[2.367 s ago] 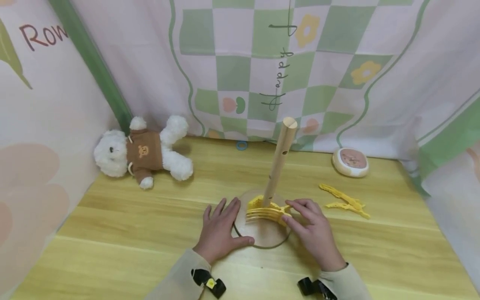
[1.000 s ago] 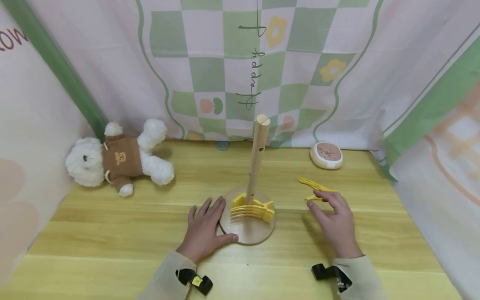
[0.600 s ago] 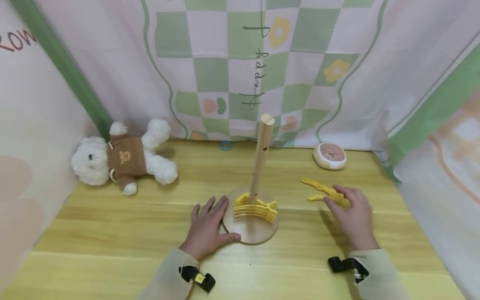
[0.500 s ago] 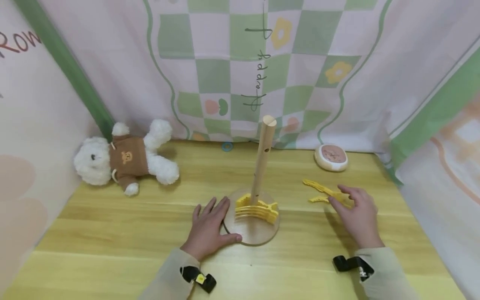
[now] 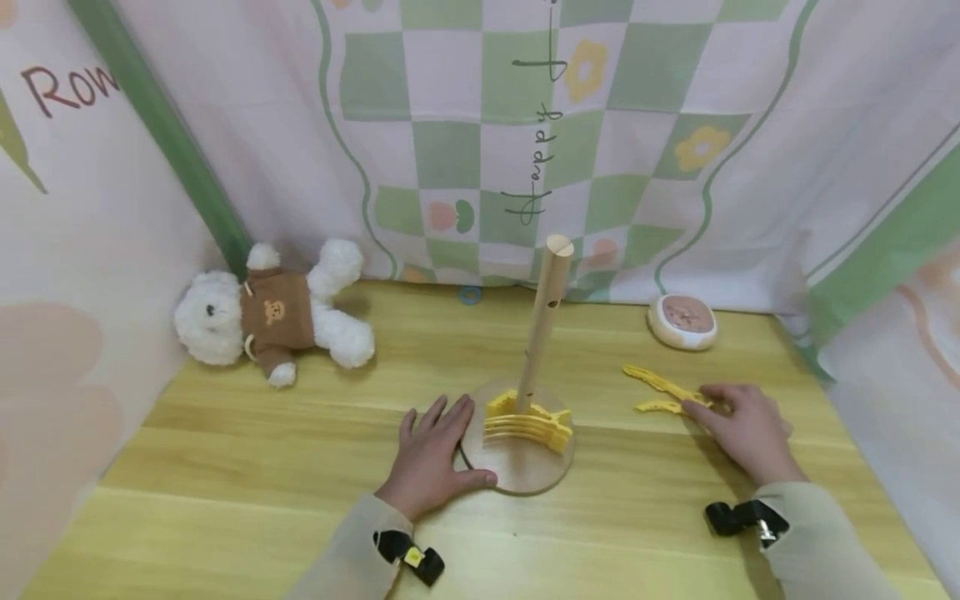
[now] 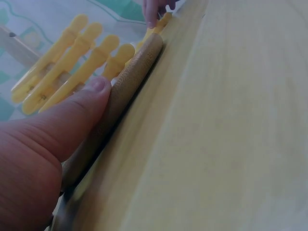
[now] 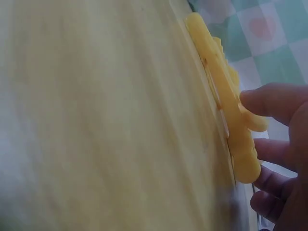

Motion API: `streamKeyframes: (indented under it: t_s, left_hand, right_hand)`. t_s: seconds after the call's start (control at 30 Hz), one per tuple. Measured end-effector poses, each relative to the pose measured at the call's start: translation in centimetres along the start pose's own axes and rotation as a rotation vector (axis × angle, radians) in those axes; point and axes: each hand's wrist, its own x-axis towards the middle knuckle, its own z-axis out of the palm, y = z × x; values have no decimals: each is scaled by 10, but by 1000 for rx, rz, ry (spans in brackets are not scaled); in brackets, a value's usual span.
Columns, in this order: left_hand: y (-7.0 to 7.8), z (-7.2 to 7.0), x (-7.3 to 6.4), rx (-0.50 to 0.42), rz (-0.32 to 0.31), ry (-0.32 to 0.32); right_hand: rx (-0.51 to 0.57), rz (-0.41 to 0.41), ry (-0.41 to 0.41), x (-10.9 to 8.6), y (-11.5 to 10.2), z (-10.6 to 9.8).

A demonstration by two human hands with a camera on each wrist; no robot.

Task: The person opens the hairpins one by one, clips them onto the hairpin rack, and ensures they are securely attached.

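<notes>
Left hand [image 5: 431, 467]: spread; round base [image 5: 525, 468] is being steadied.
Right hand [image 5: 752, 429]: yellow clips [image 5: 657, 382] are being pinched, ideally with even pressure.

Soft light casts faint shadows on the desk [image 5: 247, 479]; both wrist views are dimmer and seem slightly blurred.

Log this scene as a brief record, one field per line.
left hand: touches left rim of the round base
right hand: at the loose yellow parts; grip unclear
post: wooden, upright on the base
slatted yellow pieces: on the base, by the post's foot
plush toy: lying on the table, back left
white-rimmed device: on the table, back right
</notes>
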Motion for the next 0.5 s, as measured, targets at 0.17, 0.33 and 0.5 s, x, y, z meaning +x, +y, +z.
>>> streamKeyframes:
  t_s: [0.17, 0.33, 0.5]
  left_hand:
    - [2, -1, -1, -1, 2, -3]
    - [1, 0, 0, 5, 7, 6]
    - [2, -1, 0, 0, -1, -3]
  right_hand:
    - [1, -3, -21, 0, 3, -1]
    - [111, 37, 22, -3, 0, 1]
    - [220, 115, 117, -9, -7, 3]
